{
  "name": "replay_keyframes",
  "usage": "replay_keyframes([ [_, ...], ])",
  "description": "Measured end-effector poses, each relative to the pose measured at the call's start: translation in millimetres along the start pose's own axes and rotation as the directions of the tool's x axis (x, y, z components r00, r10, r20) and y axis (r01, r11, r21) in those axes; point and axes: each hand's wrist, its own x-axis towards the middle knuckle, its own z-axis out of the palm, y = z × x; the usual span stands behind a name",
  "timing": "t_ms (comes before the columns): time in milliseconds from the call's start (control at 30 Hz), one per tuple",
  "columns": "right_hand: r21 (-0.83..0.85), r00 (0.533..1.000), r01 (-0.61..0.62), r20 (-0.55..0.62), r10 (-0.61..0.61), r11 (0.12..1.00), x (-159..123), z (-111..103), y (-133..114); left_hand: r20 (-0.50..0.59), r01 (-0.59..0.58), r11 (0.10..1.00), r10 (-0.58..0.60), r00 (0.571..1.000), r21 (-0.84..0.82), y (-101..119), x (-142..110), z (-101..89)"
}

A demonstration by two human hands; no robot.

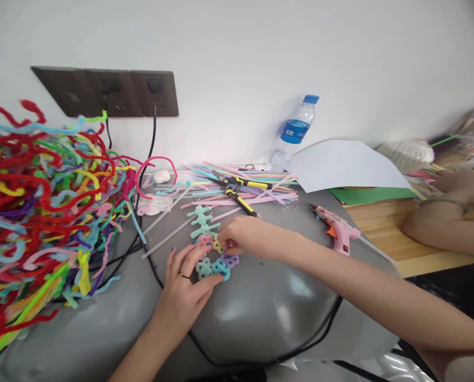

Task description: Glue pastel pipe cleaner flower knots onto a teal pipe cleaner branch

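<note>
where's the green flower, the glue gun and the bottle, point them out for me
Green flower (204, 269): head view, on its middle, among the looped petals.
Glue gun (342, 233): head view, on its pink body, where the handle begins.
Bottle (296, 131): head view, on its blue label.

On the white wall (229, 58), above the back left of the gray counter (269, 313), is a dark three-part socket panel (129, 98). A small white case (161, 176) lies near the counter's back edge, left of center. Toward the back right corner, a clear bottle (296, 131) with blue cap stands near white paper (350, 164), which overlaps a green sheet (374, 196).
</note>
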Motion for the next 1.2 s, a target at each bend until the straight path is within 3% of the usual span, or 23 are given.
replay_keyframes([
  [433,-0.168,0.99,-0.109,0.072,0.122,0.98,7,-3,-15,0.011,0.007,1.0,-0.007,1.0,-0.015,0,0,-0.1],
  [867,-0.139,0.99,-0.121,0.054,0.13,0.983,6,-1,-14,-0.005,0.007,1.0,-0.007,1.0,-0.005,1,1,-0.6],
  [967,-0.059,0.996,-0.078,0.037,0.081,0.995,1,0,-9,-0.01,0.002,1.0,-0.002,1.0,0.0,1,1,-0.9],
  [1067,0.11,0.998,-0.024,-0.054,0.03,0.994,-12,-1,0,-0.007,0.007,1.0,-0.007,1.0,0.008,1,0,-1.0],
  [1200,0.269,0.966,-0.048,-0.231,0.113,0.962,-48,1,12,-0.015,0.02,0.999,-0.02,1.0,0.025,2,0,-0.7],
])
